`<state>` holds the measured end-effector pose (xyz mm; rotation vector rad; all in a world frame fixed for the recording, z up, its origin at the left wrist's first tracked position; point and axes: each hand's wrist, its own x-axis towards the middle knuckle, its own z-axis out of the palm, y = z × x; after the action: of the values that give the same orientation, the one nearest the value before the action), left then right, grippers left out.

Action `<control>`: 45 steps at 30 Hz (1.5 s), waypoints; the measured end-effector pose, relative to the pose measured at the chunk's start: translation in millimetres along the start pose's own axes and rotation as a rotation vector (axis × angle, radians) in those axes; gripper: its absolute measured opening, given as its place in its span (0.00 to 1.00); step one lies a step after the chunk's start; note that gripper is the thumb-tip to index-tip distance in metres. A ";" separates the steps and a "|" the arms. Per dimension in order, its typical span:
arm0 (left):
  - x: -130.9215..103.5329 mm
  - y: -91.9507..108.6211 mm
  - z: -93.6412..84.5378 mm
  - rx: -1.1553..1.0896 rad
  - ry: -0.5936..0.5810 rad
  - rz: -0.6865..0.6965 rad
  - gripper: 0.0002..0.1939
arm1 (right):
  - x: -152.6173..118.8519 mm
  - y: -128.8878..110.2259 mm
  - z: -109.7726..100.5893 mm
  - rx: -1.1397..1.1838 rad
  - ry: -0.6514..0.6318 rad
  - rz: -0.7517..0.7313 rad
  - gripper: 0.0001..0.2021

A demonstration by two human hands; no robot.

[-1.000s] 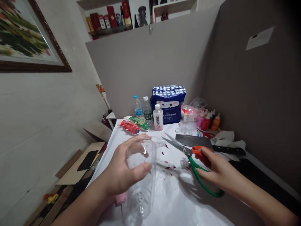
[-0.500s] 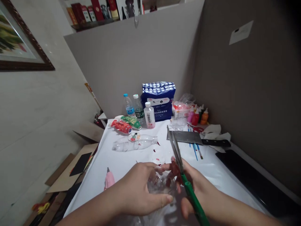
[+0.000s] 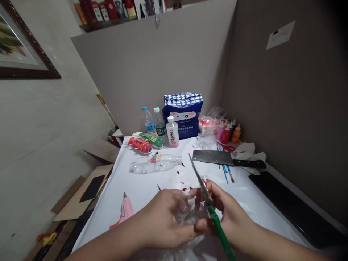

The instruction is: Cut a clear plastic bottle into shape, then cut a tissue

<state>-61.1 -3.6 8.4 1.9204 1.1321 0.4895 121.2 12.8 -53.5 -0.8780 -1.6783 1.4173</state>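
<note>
clear plastic piece [image 3: 187, 216]: low and central in the head view, between my two hands; i cannot tell whether it touches the worktop [image 3: 144, 186]. left hand [image 3: 167, 217]: grip closed round the plastic. right hand [image 3: 230, 214]: grip closed on the green-handled scissors [image 3: 213, 214], blades slanting up and away and apparently together, fingertips close against the plastic as well. progress, my judgement: partway. done: dark red scraps [image 3: 178, 173] lie scattered beyond the hands, read as debris from the work. left: the piece is not yet released, and whether its edge is cut i cannot tell, as the fingers hide it. farther off, a clear bottle [image 3: 163, 165] lies on its side, neck toward the cleaver [image 3: 212, 157]; a pink pointed tool [image 3: 126, 208] rests just beyond my left forearm.
</note>
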 end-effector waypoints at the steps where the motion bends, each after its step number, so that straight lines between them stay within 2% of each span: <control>1: 0.7 -1.3 -0.6 0.011 0.010 0.004 0.11 | 0.4 -0.9 -1.6 -0.006 0.021 -0.006 0.19; 4: 1.7 -7.1 -3.1 -0.037 -0.009 -0.107 0.16 | 2.7 -3.2 -9.1 0.036 0.068 -0.015 0.19; 7: 1.4 -13.2 -7.2 -0.203 -0.061 -0.207 0.32 | 6.2 -2.3 -18.1 0.097 0.097 -0.009 0.21; 9: 0.4 -16.2 -10.3 -0.233 -0.048 -0.258 0.39 | 8.1 -0.2 -22.3 0.118 0.115 0.006 0.22; 13: -2.4 -19.6 -14.4 -0.137 -0.071 -0.322 0.37 | 10.3 3.0 -24.9 0.092 0.152 0.024 0.23; 15: -2.3 -21.1 -14.2 -0.159 -0.096 -0.341 0.35 | 11.0 3.2 -24.8 0.065 0.167 0.003 0.23; 18: 0.7 -22.3 -12.9 -0.248 -0.096 -0.379 0.27 | 12.6 1.8 -24.6 0.053 0.163 -0.013 0.21; 22: 2.5 -18.5 -17.2 -0.339 -0.026 -0.365 0.23 | 15.2 -0.3 -27.9 -0.018 0.179 -0.004 0.17; 26: -4.3 -12.4 -29.1 -0.369 0.087 -0.282 0.21 | 15.9 3.5 -37.1 -0.194 0.202 -0.083 0.14; 31: -13.5 -11.8 -44.8 -0.355 0.323 -0.135 0.20 | 11.1 12.2 -46.9 -0.246 0.057 -0.097 0.10; 37: -16.2 -15.3 -59.4 -0.428 0.556 -0.095 0.20 | 2.0 16.1 -57.7 -0.486 -0.074 -0.036 0.17; 41: -14.7 -20.2 -65.5 -0.388 0.577 -0.058 0.18 | 1.0 11.9 -57.1 -0.497 -0.124 0.043 0.22; 45: -10.8 -22.5 -66.4 -0.300 0.581 -0.078 0.17 | 1.4 10.5 -54.4 -0.449 -0.073 0.059 0.21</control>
<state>-123.3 23.4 29.2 1.5013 1.3909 1.1547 168.7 41.1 -58.3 -1.1364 -2.0858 1.1352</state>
